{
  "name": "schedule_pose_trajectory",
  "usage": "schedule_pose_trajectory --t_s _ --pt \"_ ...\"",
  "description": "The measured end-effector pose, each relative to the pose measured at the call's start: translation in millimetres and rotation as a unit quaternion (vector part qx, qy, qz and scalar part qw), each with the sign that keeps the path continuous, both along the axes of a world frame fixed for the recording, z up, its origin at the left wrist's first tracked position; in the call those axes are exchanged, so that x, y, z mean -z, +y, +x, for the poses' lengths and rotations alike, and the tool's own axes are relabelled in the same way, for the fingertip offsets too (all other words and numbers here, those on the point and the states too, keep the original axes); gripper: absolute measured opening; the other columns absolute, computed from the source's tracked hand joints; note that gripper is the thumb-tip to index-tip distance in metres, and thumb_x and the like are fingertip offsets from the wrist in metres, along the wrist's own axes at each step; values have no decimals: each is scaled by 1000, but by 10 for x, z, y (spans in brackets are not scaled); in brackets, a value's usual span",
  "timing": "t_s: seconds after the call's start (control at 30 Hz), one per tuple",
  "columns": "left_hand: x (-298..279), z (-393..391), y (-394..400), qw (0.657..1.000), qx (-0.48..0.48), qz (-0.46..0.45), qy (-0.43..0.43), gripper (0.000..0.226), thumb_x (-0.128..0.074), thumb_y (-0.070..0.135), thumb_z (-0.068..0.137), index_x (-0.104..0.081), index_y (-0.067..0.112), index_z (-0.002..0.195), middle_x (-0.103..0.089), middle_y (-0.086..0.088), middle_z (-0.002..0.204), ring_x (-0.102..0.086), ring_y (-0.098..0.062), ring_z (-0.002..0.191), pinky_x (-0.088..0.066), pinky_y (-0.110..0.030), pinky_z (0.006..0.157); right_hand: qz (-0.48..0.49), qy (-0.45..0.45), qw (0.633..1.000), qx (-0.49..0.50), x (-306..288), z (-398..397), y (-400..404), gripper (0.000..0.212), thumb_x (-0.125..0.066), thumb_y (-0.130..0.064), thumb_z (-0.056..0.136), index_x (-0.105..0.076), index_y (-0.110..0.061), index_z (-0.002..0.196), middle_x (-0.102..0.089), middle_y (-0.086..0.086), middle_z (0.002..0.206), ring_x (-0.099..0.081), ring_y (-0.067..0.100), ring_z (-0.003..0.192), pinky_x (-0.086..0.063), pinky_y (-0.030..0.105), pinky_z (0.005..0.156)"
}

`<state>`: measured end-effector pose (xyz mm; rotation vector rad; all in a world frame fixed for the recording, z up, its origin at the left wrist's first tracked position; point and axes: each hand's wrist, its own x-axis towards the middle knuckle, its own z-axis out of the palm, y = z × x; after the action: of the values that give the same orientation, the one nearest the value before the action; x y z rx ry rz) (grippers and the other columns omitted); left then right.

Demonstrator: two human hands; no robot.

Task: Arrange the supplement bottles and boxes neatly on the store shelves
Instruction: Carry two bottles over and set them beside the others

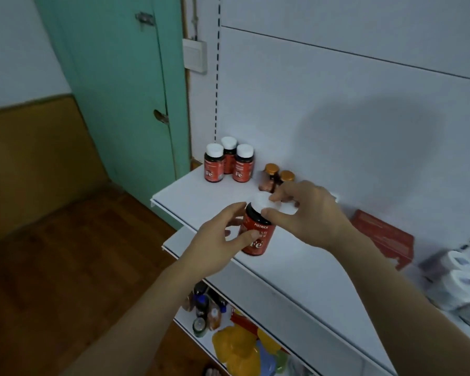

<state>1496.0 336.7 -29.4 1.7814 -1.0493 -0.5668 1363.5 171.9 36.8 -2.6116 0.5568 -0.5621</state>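
Bottle (257,234) in red label, dark body, white round cap, held just above the white shelf (296,272) near its front edge; long axis close to upright, cap tipped away toward the back panel. Left hand (217,240) wraps the label, thumb across the front. Right hand (310,213) pinches the cap from above. Three matching bottles (228,162) stand clustered at the shelf's back left corner; two amber bottles with gold caps (276,176) stand beside them. Red box (385,237) lies to the right. Shelf smooth, matte; green door (114,90) and wooden floor (65,267) at left.
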Motion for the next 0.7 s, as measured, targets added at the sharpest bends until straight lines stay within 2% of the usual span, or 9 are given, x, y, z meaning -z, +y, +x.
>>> schedule_pose_trajectory --t_s 0.1,0.13,0.2,0.23,0.33,0.4,0.5,0.63,0.7 --pt "32 490 -45 992 -32 52 -109 55 -59 47 95 -42 31 145 -52 15 142 -50 0 123 -40 -22 103 -64 -43 997 19 139 463 -192 28 -80 -41 79 -73 -19 96 -52 -17 75 -48 0 72 -37 7 67" --pt "44 651 -59 986 -40 71 -148 55 -57 47 96 -42 29 146 -50 13 146 -47 -2 126 -35 -19 103 -76 -46 996 26 196 624 -263 30 -77 -43 79 -73 -18 95 -53 -13 72 -50 5 72 -42 13 68" --pt "50 941 -95 969 -47 106 -220 53 -52 46 99 -42 27 147 -46 10 150 -42 -7 134 -28 -18 105 -89 -59 993 45 297 909 -383 34 -71 -47 77 -72 -18 93 -56 -9 70 -55 18 75 -52 35 69" --pt "52 1068 -126 960 -49 115 -252 52 -51 45 100 -43 25 147 -46 8 151 -41 -10 136 -28 -20 106 -93 -71 992 54 344 1045 -426 34 -71 -47 76 -72 -17 93 -57 -9 70 -58 22 76 -53 38 69" --pt "63 1408 -262 937 -59 107 -326 50 -53 42 99 -48 21 143 -52 1 146 -46 -18 133 -34 -28 107 -99 -89 988 78 458 1422 -528 31 -81 -34 78 -73 -12 97 -68 1 76 -64 26 75 -48 30 65" --pt "110 1593 -340 930 -61 93 -350 48 -55 41 98 -52 17 139 -55 -3 142 -50 -23 130 -38 -35 106 -97 -87 987 96 527 1607 -568 29 -84 -27 78 -72 -9 98 -71 5 80 -66 26 69 -48 28 62" --pt "200 1853 -428 922 -56 82 -374 50 -49 44 96 -56 15 135 -56 -7 140 -50 -27 130 -40 -42 106 -92 -54 987 122 635 1823 -602 31 -81 -28 81 -72 -8 102 -72 7 84 -67 27 70 -56 36 65" --pt "317 2247 -514 927 -19 74 -367 54 -39 48 96 -56 14 134 -55 -7 140 -47 -28 132 -39 -43 107 -95 -35 981 164 726 2065 -578 28 -81 -25 80 -72 -7 100 -71 7 84 -65 27 71 -46 29 64" --pt "360 2424 -537 929 12 63 -363 55 -39 48 95 -58 13 131 -57 -8 137 -49 -29 130 -40 -43 106 -96 -22 976 193 741 2162 -528 27 -81 -24 81 -72 -7 100 -71 8 84 -65 29 72 -46 31 63"
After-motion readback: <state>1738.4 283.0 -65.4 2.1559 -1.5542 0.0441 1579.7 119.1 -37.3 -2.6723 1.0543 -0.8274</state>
